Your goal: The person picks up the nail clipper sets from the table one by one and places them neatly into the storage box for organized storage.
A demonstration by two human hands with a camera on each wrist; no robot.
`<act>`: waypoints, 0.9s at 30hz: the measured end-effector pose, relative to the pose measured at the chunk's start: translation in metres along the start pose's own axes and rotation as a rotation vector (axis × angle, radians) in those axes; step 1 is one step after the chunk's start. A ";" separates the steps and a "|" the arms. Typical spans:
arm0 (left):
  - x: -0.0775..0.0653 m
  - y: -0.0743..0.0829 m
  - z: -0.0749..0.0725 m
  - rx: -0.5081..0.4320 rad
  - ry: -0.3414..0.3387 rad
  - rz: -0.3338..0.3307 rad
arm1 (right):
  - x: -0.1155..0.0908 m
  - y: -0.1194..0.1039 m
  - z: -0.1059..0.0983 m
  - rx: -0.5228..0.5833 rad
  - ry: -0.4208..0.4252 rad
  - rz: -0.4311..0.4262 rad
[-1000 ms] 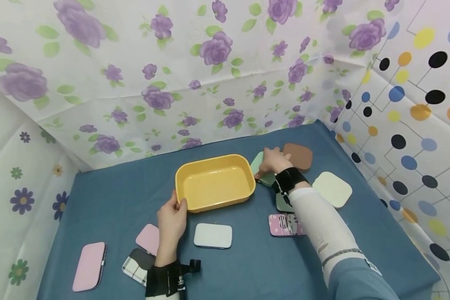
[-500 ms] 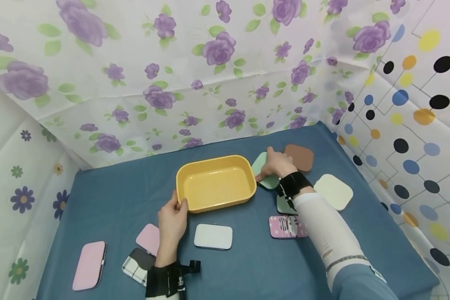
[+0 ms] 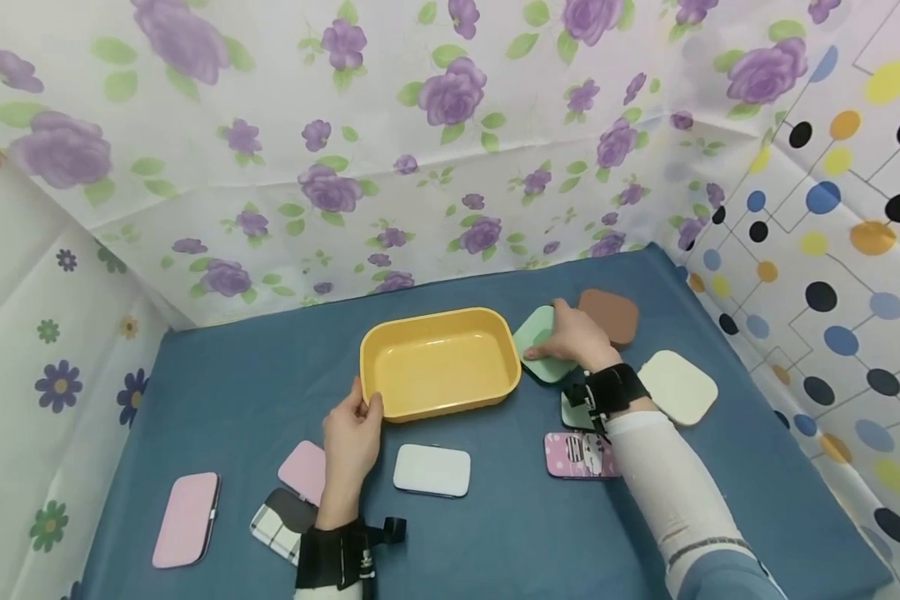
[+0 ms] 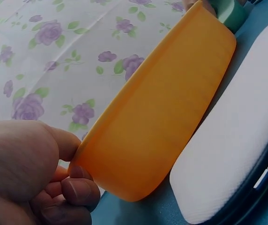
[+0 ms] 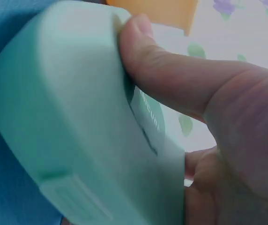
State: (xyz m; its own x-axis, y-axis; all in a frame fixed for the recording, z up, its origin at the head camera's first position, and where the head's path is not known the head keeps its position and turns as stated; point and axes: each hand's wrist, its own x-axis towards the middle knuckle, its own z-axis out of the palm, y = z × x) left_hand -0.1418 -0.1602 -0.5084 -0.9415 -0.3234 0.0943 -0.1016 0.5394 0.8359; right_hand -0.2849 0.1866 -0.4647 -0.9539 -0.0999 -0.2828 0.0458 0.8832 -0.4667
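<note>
My left hand (image 3: pixel 351 437) pinches the near left corner of a yellow plastic tray (image 3: pixel 438 367), thumb on one side of the wall and fingers on the other. The left wrist view shows the tray's outer wall (image 4: pixel 162 103) beside that hand. My right hand (image 3: pixel 579 335) grips a mint-green case (image 3: pixel 535 327) just right of the tray. In the right wrist view the thumb (image 5: pixel 157 65) lies over the edge of the case (image 5: pixel 78 93), and the other fingers are partly hidden behind it. A white case (image 3: pixel 432 470) lies in front of the tray, near the left hand.
A brown case (image 3: pixel 609 315), a cream case (image 3: pixel 678 387), a second green case (image 3: pixel 576 412) and a pink patterned case (image 3: pixel 579 455) lie around the right arm. Left are a plaid case (image 3: pixel 281 521) and two pink cases (image 3: pixel 303 471). Floral sheeting (image 3: pixel 270 167) stands behind the blue cloth (image 3: pixel 510 542).
The head view has shifted slightly. My right hand has moved a little, its thumb now lying against the near side of the mint-green case. The left hand keeps its grip on the tray.
</note>
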 end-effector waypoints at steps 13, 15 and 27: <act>-0.002 -0.001 0.002 -0.050 -0.010 -0.023 | -0.011 0.020 0.000 0.123 0.018 -0.048; -0.003 -0.002 0.002 -0.062 -0.018 -0.026 | -0.013 0.021 0.002 0.130 0.019 -0.055; 0.001 0.001 0.001 -0.072 -0.039 -0.010 | -0.016 0.023 0.008 0.160 0.053 -0.097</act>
State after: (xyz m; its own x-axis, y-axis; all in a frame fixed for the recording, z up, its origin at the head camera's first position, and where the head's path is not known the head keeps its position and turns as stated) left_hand -0.1428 -0.1597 -0.5081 -0.9524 -0.2974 0.0664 -0.0885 0.4784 0.8737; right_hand -0.2666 0.2054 -0.4776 -0.9704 -0.1527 -0.1873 -0.0044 0.7861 -0.6180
